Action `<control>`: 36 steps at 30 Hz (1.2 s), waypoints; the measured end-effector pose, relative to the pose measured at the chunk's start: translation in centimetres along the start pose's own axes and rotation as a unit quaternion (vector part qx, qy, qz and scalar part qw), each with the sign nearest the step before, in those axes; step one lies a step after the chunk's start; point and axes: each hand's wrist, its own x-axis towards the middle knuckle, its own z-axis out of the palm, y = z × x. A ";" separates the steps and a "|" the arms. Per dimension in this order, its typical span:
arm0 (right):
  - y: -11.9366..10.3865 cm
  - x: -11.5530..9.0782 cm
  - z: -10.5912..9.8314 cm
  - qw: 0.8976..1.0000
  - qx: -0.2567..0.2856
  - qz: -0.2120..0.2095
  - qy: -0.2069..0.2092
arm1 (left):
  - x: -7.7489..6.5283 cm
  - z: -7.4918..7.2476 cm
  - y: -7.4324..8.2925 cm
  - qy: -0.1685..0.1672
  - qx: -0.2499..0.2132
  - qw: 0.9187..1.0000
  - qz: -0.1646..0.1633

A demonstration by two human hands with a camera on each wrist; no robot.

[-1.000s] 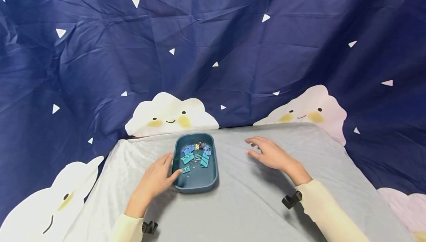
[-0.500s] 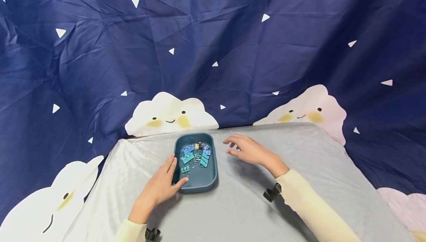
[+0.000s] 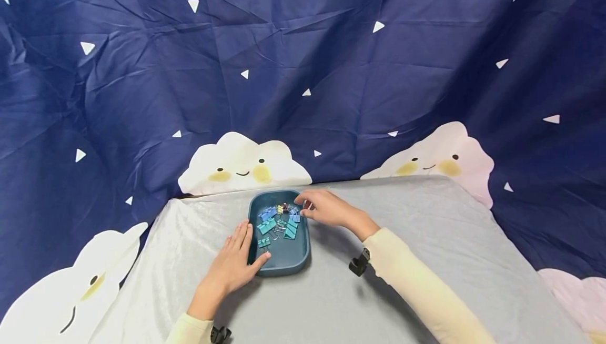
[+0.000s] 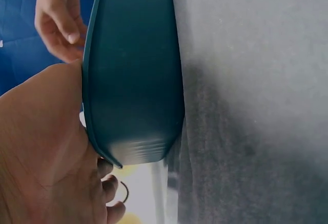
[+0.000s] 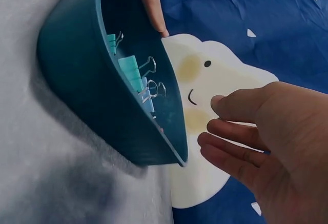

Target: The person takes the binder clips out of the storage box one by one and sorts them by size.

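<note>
A dark teal plastic box (image 3: 289, 260) stands on the cloth and holds several binder clips. Two larger turquoise binder clips (image 3: 291, 229) lie mid-box, with blue binder clips (image 3: 268, 213) behind them and a small turquoise binder clip (image 3: 263, 242) nearer the left side. Small yellow and dark red clips (image 3: 282, 208) sit at the back, too small to make out well. My left hand (image 3: 232, 262) rests on the box's left rim, fingers extended and thumb over the near-left part. Above the far right rim hovers my right hand (image 3: 326, 208), fingers loosely bent, holding nothing in the right wrist view (image 5: 271, 137).
Grey cloth (image 3: 360, 302) covers the table. Behind it hangs a dark blue curtain (image 3: 303, 44) with white triangles and smiling clouds (image 3: 243, 165). A small black device (image 3: 360, 262) is strapped at the right wrist, another (image 3: 220, 334) at the left.
My right hand has moved left across the cloth to the box's right rim. My left hand has shifted slightly nearer along the left rim. The clips look unmoved.
</note>
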 end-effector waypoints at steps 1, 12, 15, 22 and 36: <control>-0.2 0.3 0.1 1.000 -0.001 -0.003 -0.003 | 0.0 0.0 0.0 -0.002 0.004 1.000 0.000; -1.8 3.5 1.7 0.999 -0.018 -0.020 -0.044 | 0.1 -0.2 0.2 -0.009 0.023 1.000 0.005; -2.0 4.1 2.3 0.998 -0.019 -0.018 -0.059 | 0.1 -0.3 0.3 -0.017 0.023 1.000 0.002; -2.0 4.5 3.4 0.994 -0.056 0.007 -0.093 | 0.6 -0.2 0.5 -0.021 0.014 1.000 -0.001; -1.1 3.8 5.7 0.989 -0.115 -0.018 -0.087 | 0.5 -0.2 0.5 -0.025 0.009 1.000 -0.006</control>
